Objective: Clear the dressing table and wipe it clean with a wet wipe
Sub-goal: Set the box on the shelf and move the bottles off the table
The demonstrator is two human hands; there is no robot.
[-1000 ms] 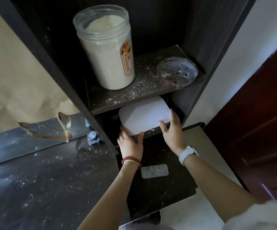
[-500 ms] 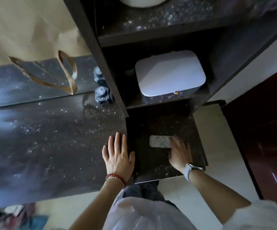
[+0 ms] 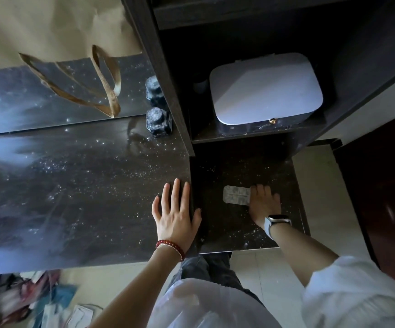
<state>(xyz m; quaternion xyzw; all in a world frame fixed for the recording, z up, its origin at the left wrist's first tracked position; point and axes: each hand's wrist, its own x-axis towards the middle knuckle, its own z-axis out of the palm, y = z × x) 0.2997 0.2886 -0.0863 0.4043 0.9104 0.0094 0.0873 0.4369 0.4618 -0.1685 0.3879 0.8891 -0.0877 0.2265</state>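
Observation:
The dark, dusty dressing table top fills the left half. My left hand lies flat on its right edge, fingers spread, holding nothing. To the right sits a lower dark shelf with a silver blister pack on it. My right hand rests on that shelf with its fingertips touching the pack's right end; whether it grips the pack is unclear. A white box sits in the cubby above. A small dark bottle stands at the table's back right corner.
A mirror behind the table reflects a brown paper bag with handles. A dark upright cabinet panel separates table and cubby. A dark red door is at the right. Clutter lies on the floor at the lower left.
Both hands left the white box in the cubby and came down. The left now lies flat on the table edge; the right reached the blister pack. The view tilted downward.

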